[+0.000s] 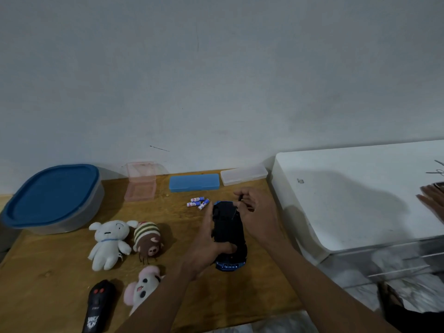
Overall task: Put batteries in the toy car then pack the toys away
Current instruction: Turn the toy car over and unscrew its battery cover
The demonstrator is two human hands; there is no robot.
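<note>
Table (48,272) — brown wood, grain showing, low sheen. Toy car (228,231): matt black plastic underside, glossy blue plastic at the near end. White plush toy (108,241): soft napped cloth. Far left, tub (97,200) of cloudy plastic, matt blue lid (50,195). Pink box (141,181) — clear plastic. Wall (216,80) matt, scuffed.

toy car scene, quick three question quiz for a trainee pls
1. True or false: the batteries are already inside the car.
2. What does the right hand hold? A screwdriver, B cup, C spoon.
3. How many plush toys lie on the table?
Key: 1 false, they lie on the table beside the car. 2 A. 3 three.
</note>
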